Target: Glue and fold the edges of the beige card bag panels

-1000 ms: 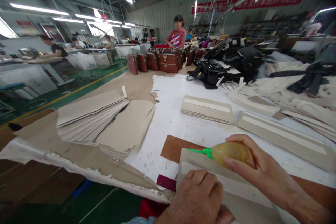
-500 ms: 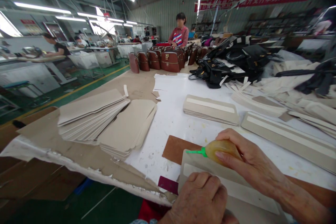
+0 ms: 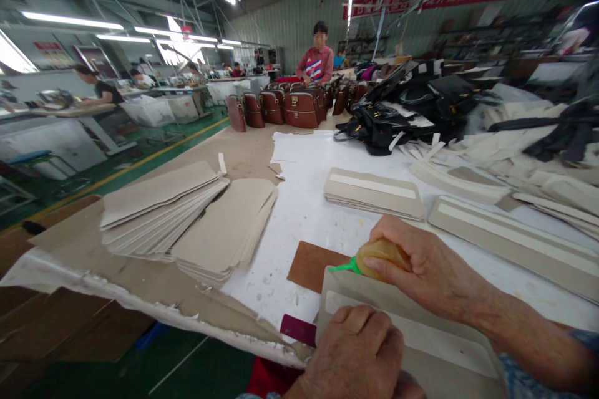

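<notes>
My right hand [image 3: 421,268] is wrapped round a yellowish squeeze bottle [image 3: 381,257], which lies tilted on its side. Its thin green nozzle [image 3: 347,266] points left, its tip at the upper left corner of a beige panel [image 3: 421,313]. A paler strip [image 3: 449,348] runs along this panel. On the panel's near left part presses my left hand [image 3: 358,346], its fingers curled and closed; the fingertips are hidden. A brown piece [image 3: 311,267] sticks out beyond the panel's far left corner, and a dark purple piece [image 3: 298,330] lies at its left edge.
Fanned beige panels [image 3: 159,199] and another beige stack [image 3: 224,224] lie on the left. Ahead are strip-faced panels [image 3: 374,193] and a longer one [image 3: 515,243]. Black bags [image 3: 416,106] and brown bags [image 3: 299,107] stand farther back, with a person [image 3: 318,62] behind them.
My right hand has shifted slightly left and up with the squeeze bottle, and the nozzle now slants down to the panel's far edge. My left hand stays on the panel.
</notes>
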Motion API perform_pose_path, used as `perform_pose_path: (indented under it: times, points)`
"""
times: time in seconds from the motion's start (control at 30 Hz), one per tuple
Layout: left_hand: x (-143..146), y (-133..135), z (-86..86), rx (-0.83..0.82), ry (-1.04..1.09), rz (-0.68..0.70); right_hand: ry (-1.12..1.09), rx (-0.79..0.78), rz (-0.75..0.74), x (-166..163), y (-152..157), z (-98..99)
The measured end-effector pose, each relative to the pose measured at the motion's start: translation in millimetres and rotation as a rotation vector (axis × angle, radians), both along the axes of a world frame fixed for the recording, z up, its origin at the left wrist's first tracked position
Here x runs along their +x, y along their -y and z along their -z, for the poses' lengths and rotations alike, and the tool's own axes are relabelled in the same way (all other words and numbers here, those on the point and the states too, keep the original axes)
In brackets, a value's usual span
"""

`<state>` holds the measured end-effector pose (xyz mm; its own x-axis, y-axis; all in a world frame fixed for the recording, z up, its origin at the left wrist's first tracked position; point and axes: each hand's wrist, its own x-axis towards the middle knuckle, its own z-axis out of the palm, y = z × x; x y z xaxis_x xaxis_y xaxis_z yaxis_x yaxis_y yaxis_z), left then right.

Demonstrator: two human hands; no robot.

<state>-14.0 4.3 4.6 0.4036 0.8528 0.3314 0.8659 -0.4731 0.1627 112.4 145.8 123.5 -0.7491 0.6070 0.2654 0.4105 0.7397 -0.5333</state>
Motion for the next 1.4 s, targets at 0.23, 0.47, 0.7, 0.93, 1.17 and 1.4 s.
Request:
perform_pose_path:
  times: [0.23,0.47,0.7,0.93,1.17,1.4]
  points:
    - [-0.4,-0.2,-1.9,0.035,-0.006,0.003,0.018,0.121,-0.062,-9.9,-0.2,-9.3]
    - [0.1,-0.7,-0.7,0.05,-0.013,-0.004,0.041,0.183,-0.097,-10.2,-1.4,-10.7]
    - [0.0,0.8,6.3,0.054,-0.01,-0.023,0.037,0.219,-0.076,-6.3,-1.9,-10.9]
    - [0.1,1.8,5.4,0.069,0.027,-0.027,0.044,0.197,-0.07,-6.0,-2.8,-13.0]
    - [0.1,1.6,5.5,0.008,0.035,-0.026,0.05,0.179,-0.077,-9.0,-2.5,-12.8]
    - [-2.1,3.6,2.5,0.045,0.064,-0.028,0.084,0.2,-0.059,-3.2,-3.3,-14.9]
